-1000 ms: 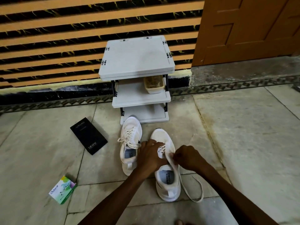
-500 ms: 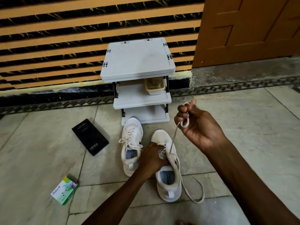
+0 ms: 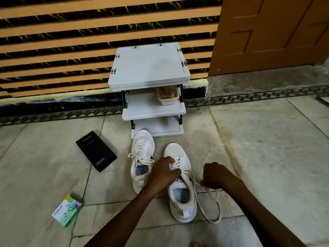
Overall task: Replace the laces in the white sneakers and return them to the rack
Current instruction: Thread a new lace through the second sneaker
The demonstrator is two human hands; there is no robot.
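Two white sneakers are sitting side by side on the floor (image 3: 267, 148) in the lower middle of the frame. The left sneaker (image 3: 141, 159) is already laced and nobody is touching it. The right sneaker (image 3: 180, 186) is lying under the hands. The left hand (image 3: 164, 171) is pressing down on the laces near the middle of this shoe, with its fingers curled tight. The right hand (image 3: 216, 175) is closed around the loose lace (image 3: 210, 207), just to the right of the shoe. The lace is making a big loop on the floor. The grey rack (image 3: 148, 68) is standing just above the shoes, against the striped wall. A black box (image 3: 96, 150) and a small green box (image 3: 66, 211) are lying at the lower left.
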